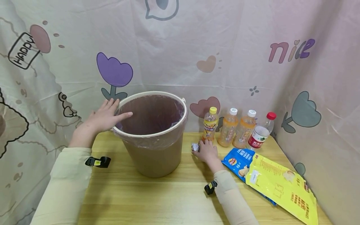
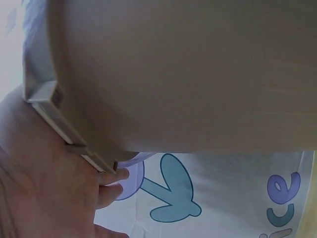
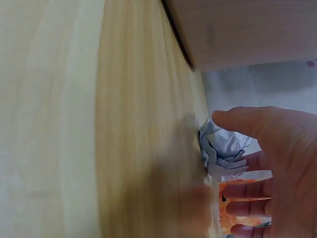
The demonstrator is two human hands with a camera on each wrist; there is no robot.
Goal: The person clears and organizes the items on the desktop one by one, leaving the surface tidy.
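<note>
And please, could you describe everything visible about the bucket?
The bucket is grey-brown and plastic-looking, round and narrowing downward, with a cream rim. A translucent liner hangs over its edge. It stands upright and open on the wooden table; no contents show, though its inner bottom is hidden. The left hand rests on its rim.

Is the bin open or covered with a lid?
The bin is open: the head view looks past its uncovered rim into the inside.

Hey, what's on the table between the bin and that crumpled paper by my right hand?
Nothing: in the head view, only bare table lies between the bin and the crumpled paper.
</note>
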